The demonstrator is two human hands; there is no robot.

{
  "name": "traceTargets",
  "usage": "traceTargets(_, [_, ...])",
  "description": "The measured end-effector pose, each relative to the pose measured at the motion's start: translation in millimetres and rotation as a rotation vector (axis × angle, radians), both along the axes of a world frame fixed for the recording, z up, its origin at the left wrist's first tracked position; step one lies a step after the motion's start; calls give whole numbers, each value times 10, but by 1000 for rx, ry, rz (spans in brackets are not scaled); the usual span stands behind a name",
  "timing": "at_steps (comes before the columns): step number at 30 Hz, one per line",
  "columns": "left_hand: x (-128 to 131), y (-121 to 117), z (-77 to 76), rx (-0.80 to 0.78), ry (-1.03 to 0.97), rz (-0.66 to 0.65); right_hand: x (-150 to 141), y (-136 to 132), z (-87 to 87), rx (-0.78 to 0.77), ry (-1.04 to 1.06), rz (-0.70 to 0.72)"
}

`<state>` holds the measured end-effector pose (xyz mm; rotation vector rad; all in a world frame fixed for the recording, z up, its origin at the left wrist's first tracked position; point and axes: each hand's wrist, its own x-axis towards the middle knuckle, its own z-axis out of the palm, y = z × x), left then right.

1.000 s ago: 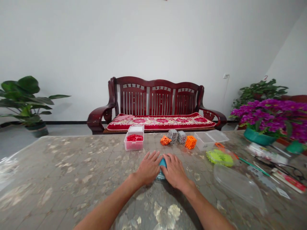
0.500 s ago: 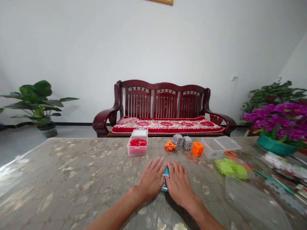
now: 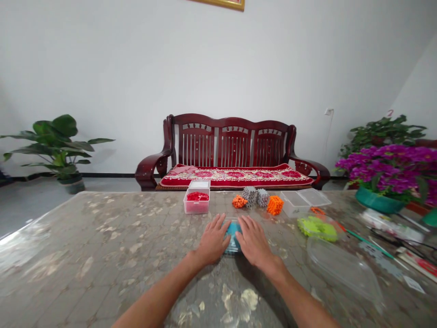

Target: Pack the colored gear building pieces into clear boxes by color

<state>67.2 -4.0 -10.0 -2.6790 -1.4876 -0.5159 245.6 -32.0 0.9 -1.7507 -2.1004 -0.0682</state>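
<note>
A clear plastic container with blue contents (image 3: 233, 236) sits on the table in front of me, mostly covered by my hands. My left hand (image 3: 212, 240) lies flat over its left side, fingers stretched forward. Over the right side rests my right hand (image 3: 254, 240), also flat with its fingers extended. Between the two hands a strip of the blue shows through the clear plastic. What the blue pieces are, I cannot tell.
Beyond my hands stand a box of red pieces (image 3: 197, 206), orange and grey knobbly blocks (image 3: 275, 205) and an open clear box (image 3: 296, 206). Rightward lie a tray of lime-green pieces (image 3: 318, 228), a clear lid (image 3: 346, 264) and a pot of purple flowers (image 3: 378, 200).
My hands have moved slightly apart, so more of the blue container shows between them. The view has shifted a little; the other things on the table stay as they were.
</note>
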Motion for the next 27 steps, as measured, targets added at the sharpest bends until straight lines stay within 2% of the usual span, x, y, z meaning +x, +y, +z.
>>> traceTargets(4, [-19,-12,108,-45,9,-15,-151,-67,20,-12,-74,0])
traceTargets(9, [-36,65,193,-32,21,-43,-149,-45,62,29,-103,-15])
traceTargets(13, [-4,54,167,-19,23,-35,-170,-25,74,26,-118,-12])
traceTargets(21, [17,42,69,-10,110,-41,-240,8,-60,23,-86,-17])
traceTargets(27, [4,82,-21,30,114,-66,-265,7,-74,40,-107,-32])
